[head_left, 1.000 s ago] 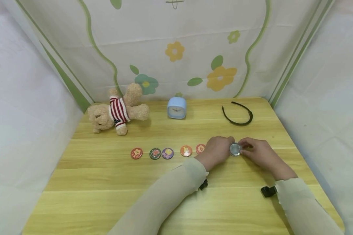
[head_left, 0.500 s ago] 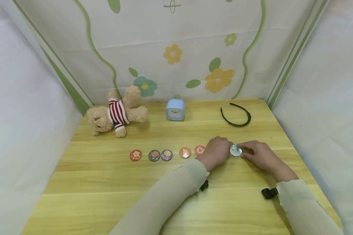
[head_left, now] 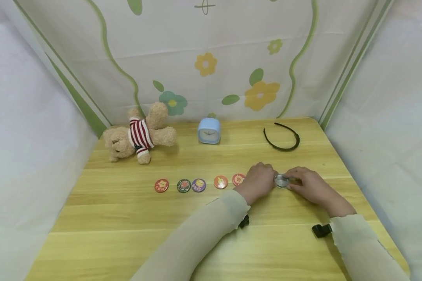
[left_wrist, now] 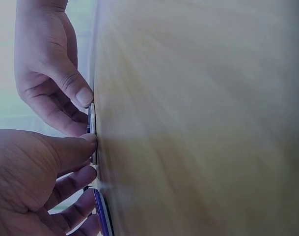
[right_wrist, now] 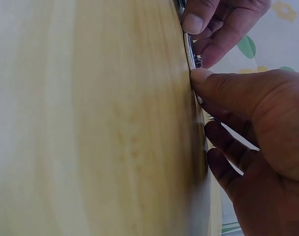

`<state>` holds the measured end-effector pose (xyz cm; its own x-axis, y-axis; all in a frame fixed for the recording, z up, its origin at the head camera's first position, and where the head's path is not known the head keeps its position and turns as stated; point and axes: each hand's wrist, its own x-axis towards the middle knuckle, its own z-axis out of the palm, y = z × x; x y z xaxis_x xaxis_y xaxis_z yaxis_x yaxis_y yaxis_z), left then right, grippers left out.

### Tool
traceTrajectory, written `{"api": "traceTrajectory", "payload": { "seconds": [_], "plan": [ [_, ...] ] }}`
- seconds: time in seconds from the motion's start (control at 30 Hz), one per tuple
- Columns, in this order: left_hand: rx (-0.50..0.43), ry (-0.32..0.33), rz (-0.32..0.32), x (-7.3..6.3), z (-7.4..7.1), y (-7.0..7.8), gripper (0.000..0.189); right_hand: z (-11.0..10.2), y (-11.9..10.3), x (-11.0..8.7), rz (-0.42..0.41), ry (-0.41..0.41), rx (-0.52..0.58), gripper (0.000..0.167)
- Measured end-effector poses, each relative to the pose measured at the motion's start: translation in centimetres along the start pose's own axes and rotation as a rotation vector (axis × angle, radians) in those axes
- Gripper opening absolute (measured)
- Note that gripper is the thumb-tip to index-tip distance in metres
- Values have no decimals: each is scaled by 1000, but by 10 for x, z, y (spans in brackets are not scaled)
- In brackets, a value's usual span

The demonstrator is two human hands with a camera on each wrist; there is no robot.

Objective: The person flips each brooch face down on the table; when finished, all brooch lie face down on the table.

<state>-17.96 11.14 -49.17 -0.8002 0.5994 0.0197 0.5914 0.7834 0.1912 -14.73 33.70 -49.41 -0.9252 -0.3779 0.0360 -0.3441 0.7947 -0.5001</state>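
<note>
A round badge [head_left: 282, 181] lies silver back up at the right end of the badge row. My left hand [head_left: 258, 179] pinches its left edge and my right hand [head_left: 307, 184] pinches its right edge. Edge-on in the right wrist view, the badge [right_wrist: 189, 51] sits low against the table, with a small metal fitting [right_wrist: 198, 61] on its back. Between the two thumbs in the left wrist view, the badge [left_wrist: 94, 118] shows as a thin rim. A purple-edged badge [left_wrist: 102, 214] is close to the left hand's other fingers there. My left hand partly covers a red badge [head_left: 238, 179].
Further left lie an orange badge [head_left: 220, 182], a purple badge [head_left: 198, 185], a green badge [head_left: 184, 185] and a red star badge [head_left: 161, 185]. Behind them are a teddy bear [head_left: 140, 134], a blue clock [head_left: 209, 130] and a black headband [head_left: 291, 148] on the wooden table [head_left: 211, 226].
The light on the badge's silver back has shifted, and my right fingertips now reach slightly further over its upper edge. My left hand has hardly moved.
</note>
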Motion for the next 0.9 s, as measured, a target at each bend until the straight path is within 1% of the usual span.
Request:
{"api": "traceTrajectory", "payload": {
  "seconds": [0.07, 0.17, 0.23, 0.3, 0.37, 0.47, 0.53, 0.6, 0.7, 0.8, 0.9],
  "plan": [
    [-22, -12, 11, -2, -2, -1, 24, 0, 1, 0, 3, -2, 3, 37],
    [-99, -39, 20, -7, -6, -6, 34, 0, 1, -1, 8, -3, 10, 38],
    [-160, -52, 6, -12, -11, -12, 42, 0, 2, -1, 12, -1, 12, 37],
    [-200, -50, -17, -19, -16, -21, 46, 0, 2, -1, 18, -4, 15, 38],
    [-215, -42, -45, -27, -20, -31, 48, 0, 2, 0, 24, -6, 12, 38],
    [-195, -24, -53, -38, -25, -45, 47, -1, 2, -1, 34, -9, 10, 38],
    [-192, -24, -66, -43, -26, -53, 52, -2, 2, -1, 43, -5, 9, 38],
    [-196, -29, -78, -46, -26, -58, 57, -4, 1, -1, 52, -9, 17, 38],
    [-231, -31, -97, -49, -25, -62, 62, -5, 0, -2, 66, -18, 28, 39],
    [-212, -24, -76, -48, -24, -61, 49, -4, 1, -1, 75, -33, 41, 38],
    [-165, -19, -55, -47, -23, -57, 35, 0, 3, 1, 76, -45, 45, 38]
  ]
}}
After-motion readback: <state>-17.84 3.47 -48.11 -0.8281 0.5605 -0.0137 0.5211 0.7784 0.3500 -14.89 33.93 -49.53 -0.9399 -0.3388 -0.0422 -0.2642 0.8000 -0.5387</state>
